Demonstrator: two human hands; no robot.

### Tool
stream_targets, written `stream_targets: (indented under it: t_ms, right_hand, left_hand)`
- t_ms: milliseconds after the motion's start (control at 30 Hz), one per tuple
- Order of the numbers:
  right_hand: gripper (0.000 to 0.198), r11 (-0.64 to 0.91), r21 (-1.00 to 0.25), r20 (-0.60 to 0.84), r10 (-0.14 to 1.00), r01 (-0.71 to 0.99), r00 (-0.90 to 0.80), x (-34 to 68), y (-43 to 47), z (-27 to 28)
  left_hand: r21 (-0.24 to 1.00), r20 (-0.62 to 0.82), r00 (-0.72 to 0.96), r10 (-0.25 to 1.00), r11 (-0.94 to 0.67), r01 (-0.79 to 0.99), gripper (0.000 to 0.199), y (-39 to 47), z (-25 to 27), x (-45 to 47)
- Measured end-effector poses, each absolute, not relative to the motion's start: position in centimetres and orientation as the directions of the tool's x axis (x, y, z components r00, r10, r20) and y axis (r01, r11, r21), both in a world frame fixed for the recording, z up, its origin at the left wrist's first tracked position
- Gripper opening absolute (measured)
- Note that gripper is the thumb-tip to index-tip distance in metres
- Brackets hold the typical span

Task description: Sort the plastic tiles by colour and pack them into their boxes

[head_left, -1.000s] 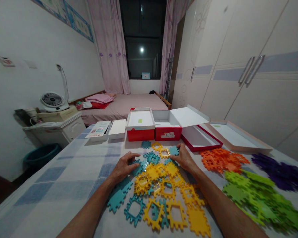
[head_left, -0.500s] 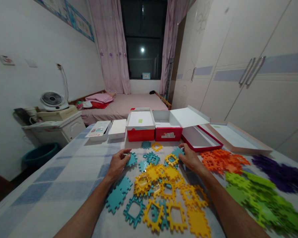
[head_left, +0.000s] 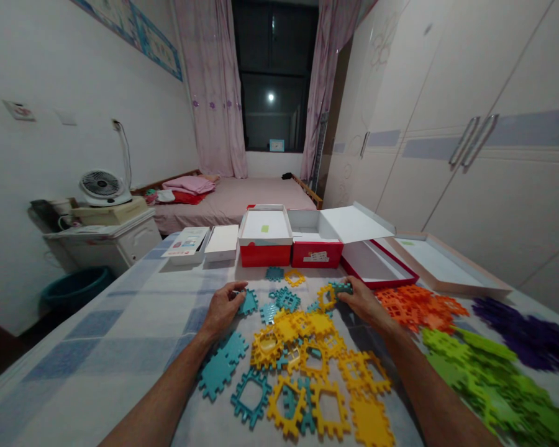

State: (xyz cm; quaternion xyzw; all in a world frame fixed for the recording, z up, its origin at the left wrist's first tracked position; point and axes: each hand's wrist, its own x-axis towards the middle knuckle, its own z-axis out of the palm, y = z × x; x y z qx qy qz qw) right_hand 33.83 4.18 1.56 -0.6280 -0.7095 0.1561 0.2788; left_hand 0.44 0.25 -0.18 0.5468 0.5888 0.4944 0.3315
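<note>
My left hand [head_left: 224, 308] pinches a teal interlocking tile [head_left: 248, 302] with toothed edges at the left of the pile. My right hand [head_left: 359, 299] has its fingers closed on another teal tile [head_left: 343, 288], which is tipped nearly edge-on. Against that tile stands a tilted yellow square frame [head_left: 326, 298]; whether they touch cannot be made out. Between my hands lie teal pieces, including a patterned one [head_left: 287, 299]. Nearer to me spreads a heap of yellow tiles [head_left: 302, 326] mixed with teal ones, and a flat teal tile [head_left: 221, 366] rests by my left forearm.
Orange tiles [head_left: 412, 304], green tiles [head_left: 491, 379] and dark purple tiles [head_left: 528, 332] lie in piles to the right. Along the back stand a red box [head_left: 265, 254], an open red box [head_left: 315, 253], a red-rimmed lid [head_left: 377, 264], a pinkish tray [head_left: 451, 261] and white boxes [head_left: 222, 243].
The teal tile in my right hand has turned from lying fairly flat to nearly edge-on. The yellow frame beside it has tipped up. My left hand stays on its tile.
</note>
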Motion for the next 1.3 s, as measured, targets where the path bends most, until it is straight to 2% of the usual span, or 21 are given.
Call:
stream_targets:
  t_ms: [67, 133, 200, 267, 333, 433, 500, 600, 700, 767, 833, 933, 1000, 1067, 1233, 1300]
  right_hand:
    - [0.02, 0.18, -0.441, 0.36, 0.933, 0.879, -0.011, 33.6, 3.9, 1.6]
    - [0.024, 0.181, -0.31, 0.456, 0.89, 0.933, -0.021, 33.5, 3.7, 1.8]
    - [0.026, 0.144, -0.277, 0.492, 0.87, 0.95, 0.012, 33.6, 3.6, 2.2]
    - [0.026, 0.083, -0.384, 0.467, 0.877, 0.92, 0.116, 33.5, 3.6, 2.7]
    - [0.028, 0.07, -0.589, 0.338, 0.926, 0.805, 0.167, 32.9, 3.6, 3.3]
    - [0.027, 0.144, -0.83, 0.139, 0.989, 0.538, -0.05, 29.8, 3.2, 4.1]
    - [0.024, 0.197, -0.876, 0.099, 0.967, 0.441, -0.235, 26.4, 2.6, 4.4]
    - [0.024, 0.256, -0.879, 0.084, 0.914, 0.403, -0.398, 20.9, 2.0, 4.7]
    - [0.03, 0.371, -0.796, 0.167, 0.894, 0.479, -0.415, 18.2, 2.1, 4.9]
    - [0.03, 0.46, -0.64, 0.254, 0.882, 0.615, -0.396, 18.9, 2.4, 4.9]
    - [0.029, 0.477, -0.436, 0.281, 0.878, 0.763, -0.388, 21.3, 2.7, 4.8]
    - [0.031, 0.405, -0.21, 0.183, 0.91, 0.89, -0.371, 25.8, 3.0, 4.3]
    - [0.034, 0.385, -0.18, 0.092, 0.923, 0.905, -0.374, 28.3, 3.1, 3.8]
    - [0.034, 0.381, -0.192, 0.06, 0.925, 0.905, -0.376, 29.9, 3.3, 3.2]
    - [0.03, 0.212, -0.139, 0.254, 0.952, 0.967, -0.172, 30.6, 4.2, 2.5]
    - [0.031, 0.22, -0.151, 0.26, 0.949, 0.964, -0.176, 30.2, 4.0, 2.8]
  left_hand:
    - [0.935, 0.171, -0.183, 0.968, -0.1, 0.341, 0.047, 0.3, -0.3, 0.4]
    - [0.92, 0.203, -0.178, 0.963, -0.126, 0.37, 0.045, 0.4, -0.4, 0.4]
    - [0.909, 0.233, -0.176, 0.956, -0.15, 0.39, 0.043, 0.4, -0.5, 0.4]
    - [0.903, 0.251, -0.179, 0.951, -0.163, 0.397, 0.041, 0.5, -0.5, 0.5]
    - [0.903, 0.258, -0.188, 0.948, -0.167, 0.396, 0.039, 0.6, -0.5, 0.5]
    - [0.901, 0.262, -0.194, 0.945, -0.168, 0.401, 0.039, 0.6, -0.4, 0.5]
    - [0.903, 0.258, -0.187, 0.948, -0.168, 0.396, 0.045, 0.6, -0.4, 0.5]
    - [0.916, 0.244, -0.155, 0.957, -0.175, 0.361, 0.058, 0.6, -0.4, 0.3]
    - [0.906, 0.255, -0.119, 0.96, -0.195, 0.375, 0.057, 0.5, -0.2, 0.3]
    - [0.884, 0.276, -0.114, 0.954, -0.206, 0.42, 0.048, 0.4, 0.0, 0.4]
    - [0.844, 0.306, -0.096, 0.947, -0.224, 0.487, 0.042, 0.3, 0.0, 0.6]
    - [0.754, 0.361, -0.026, 0.932, -0.275, 0.596, 0.036, 0.2, -0.2, 0.8]
    - [0.717, 0.374, 0.007, 0.927, -0.294, 0.632, 0.03, 0.3, -0.4, 0.8]
    - [0.706, 0.374, 0.028, 0.927, -0.304, 0.639, 0.026, 0.3, -0.6, 0.6]
    - [0.706, 0.379, 0.011, 0.925, -0.296, 0.644, 0.019, 0.4, -0.8, 0.3]
    - [0.702, 0.38, -0.01, 0.925, -0.281, 0.654, 0.019, 0.4, -0.8, 0.3]
